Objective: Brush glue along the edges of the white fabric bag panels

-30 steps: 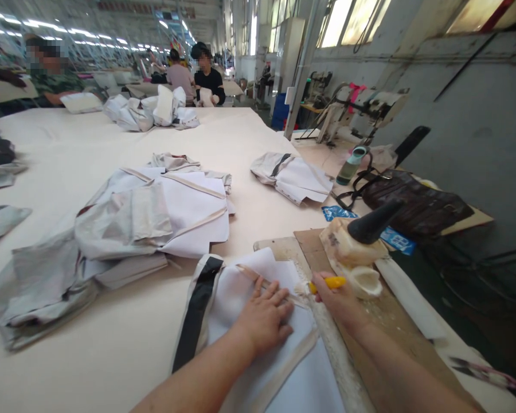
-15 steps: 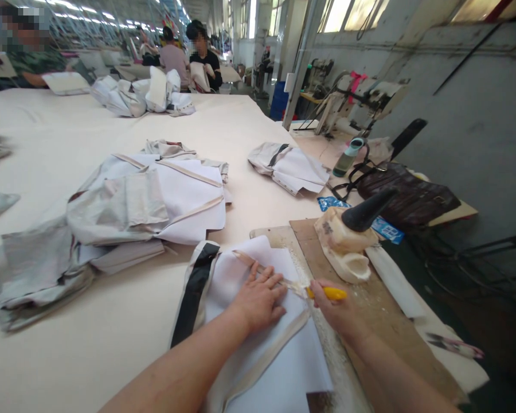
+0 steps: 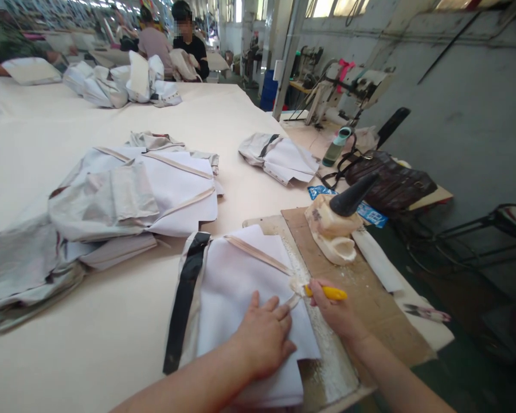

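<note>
My left hand (image 3: 264, 335) lies flat with spread fingers on a white fabric panel (image 3: 232, 287), covering most of one beige strap. Another beige strap (image 3: 260, 256) runs slantwise across the panel's far part. A black band (image 3: 187, 307) lines the panel's left side. In my right hand (image 3: 333, 310) is a brush with a yellow handle (image 3: 335, 293), its pale bristles (image 3: 297, 285) touching the panel's right edge, near the strap ends. Beneath that edge is a board (image 3: 327, 350) smeared with whitish residue.
Several grey-white fabric pieces (image 3: 112, 195) are heaped to the left, and another piece (image 3: 279, 158) lies farther back. On the right are a pale container with a black cone (image 3: 355, 195), snips (image 3: 427, 312), a bottle (image 3: 337, 146) and a dark bag (image 3: 391, 180). Co-workers (image 3: 189, 46) are behind the table.
My left hand has moved off the far strap, nearer to me, onto the other strap. The brush has shifted slightly toward the near strap's end. The camera view has turned a little.
</note>
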